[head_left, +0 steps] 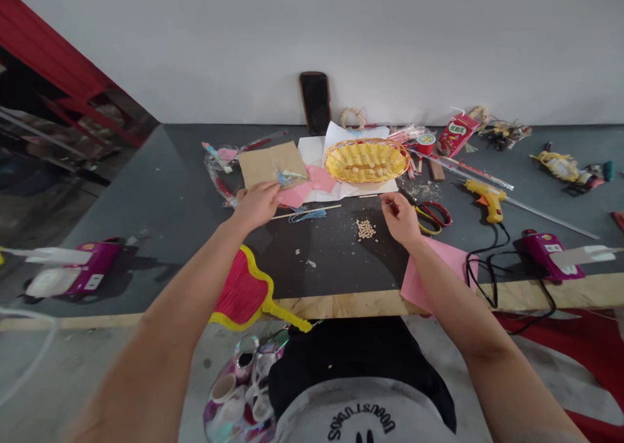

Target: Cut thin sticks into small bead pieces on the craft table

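Observation:
My left hand is over the near edge of a brown cardboard piece. Its fingers are drawn together beside a small blue-and-white bundle; what they hold, if anything, is hidden. A long thin stick with a blue tassel lies on the table just right of that hand. My right hand is closed in a pinch at the end of a short thin wooden stick. Below and left of it sits a pile of small pale pieces. Scissors lie close on its right.
A yellow wicker basket stands on white paper behind my hands. A yellow glue gun with a black cord lies right, near pink paper. A red-and-yellow fan overhangs the front edge. A phone leans on the wall.

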Tool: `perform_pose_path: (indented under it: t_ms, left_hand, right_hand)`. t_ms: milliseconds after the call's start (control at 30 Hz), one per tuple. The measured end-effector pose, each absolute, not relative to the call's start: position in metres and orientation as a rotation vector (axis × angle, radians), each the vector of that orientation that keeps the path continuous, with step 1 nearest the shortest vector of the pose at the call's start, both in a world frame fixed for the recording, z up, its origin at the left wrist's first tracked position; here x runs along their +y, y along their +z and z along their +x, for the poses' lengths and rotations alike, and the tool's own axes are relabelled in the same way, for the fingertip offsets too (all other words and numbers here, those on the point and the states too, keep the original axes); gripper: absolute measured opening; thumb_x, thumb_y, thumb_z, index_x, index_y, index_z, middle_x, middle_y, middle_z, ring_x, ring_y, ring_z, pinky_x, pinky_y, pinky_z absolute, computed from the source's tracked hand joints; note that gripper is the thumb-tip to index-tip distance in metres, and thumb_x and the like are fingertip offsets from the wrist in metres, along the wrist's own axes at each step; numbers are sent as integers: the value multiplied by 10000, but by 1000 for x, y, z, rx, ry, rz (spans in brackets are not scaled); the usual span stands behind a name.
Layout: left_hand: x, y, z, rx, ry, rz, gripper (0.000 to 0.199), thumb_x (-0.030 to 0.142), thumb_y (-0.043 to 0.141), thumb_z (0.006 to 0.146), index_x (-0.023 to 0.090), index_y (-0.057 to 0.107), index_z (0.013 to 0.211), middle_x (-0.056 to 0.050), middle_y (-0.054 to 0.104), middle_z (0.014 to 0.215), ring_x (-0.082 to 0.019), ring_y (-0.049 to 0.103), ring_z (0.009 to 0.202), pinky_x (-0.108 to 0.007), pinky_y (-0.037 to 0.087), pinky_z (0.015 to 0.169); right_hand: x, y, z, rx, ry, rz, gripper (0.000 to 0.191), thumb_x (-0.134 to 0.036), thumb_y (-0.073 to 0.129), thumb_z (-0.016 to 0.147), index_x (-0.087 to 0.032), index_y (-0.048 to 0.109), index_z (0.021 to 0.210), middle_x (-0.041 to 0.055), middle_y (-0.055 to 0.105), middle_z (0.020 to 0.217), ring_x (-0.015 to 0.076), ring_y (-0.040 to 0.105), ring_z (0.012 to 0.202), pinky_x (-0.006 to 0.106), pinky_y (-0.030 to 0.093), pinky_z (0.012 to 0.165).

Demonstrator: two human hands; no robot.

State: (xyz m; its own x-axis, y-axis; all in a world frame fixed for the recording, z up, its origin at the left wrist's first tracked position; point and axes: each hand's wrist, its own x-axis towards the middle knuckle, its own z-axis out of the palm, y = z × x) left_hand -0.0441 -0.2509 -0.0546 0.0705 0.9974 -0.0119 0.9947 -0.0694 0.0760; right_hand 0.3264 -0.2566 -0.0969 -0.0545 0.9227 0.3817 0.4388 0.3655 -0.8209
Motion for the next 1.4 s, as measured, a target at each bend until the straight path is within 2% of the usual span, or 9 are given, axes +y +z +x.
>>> perform_pose_path:
  t_ms: [133, 300, 533, 833, 1000, 1100, 1200, 1300, 1400]
  left_hand:
    - [-257, -39, -32, 2245, 229, 2232, 467, 242, 470, 937, 246, 587, 1389, -149, 477, 1561, -362, 419, 1442, -588, 363, 1107]
    - [-285, -41, -11, 2003, 208, 2440, 220, 368, 619, 913, 257, 723, 1072, -106, 613, 1350, -336, 460, 1365, -533, 319, 1132]
    - [-303, -57, 2, 1972, 150, 2549, 190, 277, 540, 947, 201, 707, 896, -140, 674, 1162, -360, 517, 1239, -558, 316, 1070]
    - [-315, -37, -54, 2303, -72, 2384, 360, 316, 346, 1013, 190, 674, 1091, -165, 727, 1081, -361, 573, 1157, -542, 375, 1011]
    - [-308, -35, -83, 2220, -124, 2266, 416, 205, 351, 952, 147, 631, 1254, -176, 651, 1208, -327, 619, 1137, -447, 489, 930]
    - [-303, -39, -84, 2137, -92, 2304, 414, 256, 403, 942, 156, 655, 1255, -163, 628, 1168, -302, 625, 1145, -389, 500, 961]
    - [-297, -42, -76, 2137, -111, 2319, 425, 335, 431, 953, 210, 664, 1287, -139, 625, 1131, -298, 649, 1081, -370, 517, 902]
    - [-289, -44, -70, 2170, -164, 2291, 426, 281, 418, 951, 223, 666, 1293, -138, 624, 1158, -295, 667, 1037, -361, 522, 832]
    - [-285, -43, -71, 2160, -144, 2295, 371, 254, 436, 939, 221, 706, 1190, -133, 624, 1182, -294, 664, 1073, -351, 521, 815]
  right_hand:
    - [-257, -96, 328, -1655, 623, -1234, 205, -322, 520, 884, -216, 654, 997, 78, 707, 961, 192, 646, 825, 362, 537, 800]
    - [-258, -95, 326, -1675, 626, -1227, 208, -336, 522, 892, -223, 662, 994, 75, 708, 954, 192, 640, 813, 355, 534, 778]
    - [-260, -93, 327, -1682, 638, -1230, 205, -326, 520, 884, -214, 662, 981, 80, 711, 957, 195, 640, 806, 358, 535, 770]
    - [-259, -96, 327, -1682, 656, -1219, 198, -343, 545, 888, -218, 666, 984, 76, 713, 948, 203, 643, 827, 375, 537, 797]
    - [-259, -95, 327, -1700, 660, -1223, 190, -321, 544, 882, -219, 671, 982, 73, 711, 933, 206, 643, 823, 384, 537, 807]
    - [-258, -96, 327, -1705, 655, -1223, 195, -313, 539, 878, -213, 675, 974, 79, 714, 945, 206, 647, 831, 388, 539, 814]
    - [-259, -96, 327, -1713, 639, -1229, 195, -322, 536, 888, -215, 673, 978, 77, 715, 946, 206, 646, 828, 385, 542, 809]
    - [-261, -92, 328, -1749, 580, -1220, 183, -310, 527, 902, -221, 670, 973, 78, 709, 932, 213, 643, 821, 381, 543, 792]
    - [-267, -85, 328, -1811, 485, -1195, 172, -272, 512, 920, -227, 671, 969, 88, 699, 949, 223, 644, 841, 380, 543, 790]
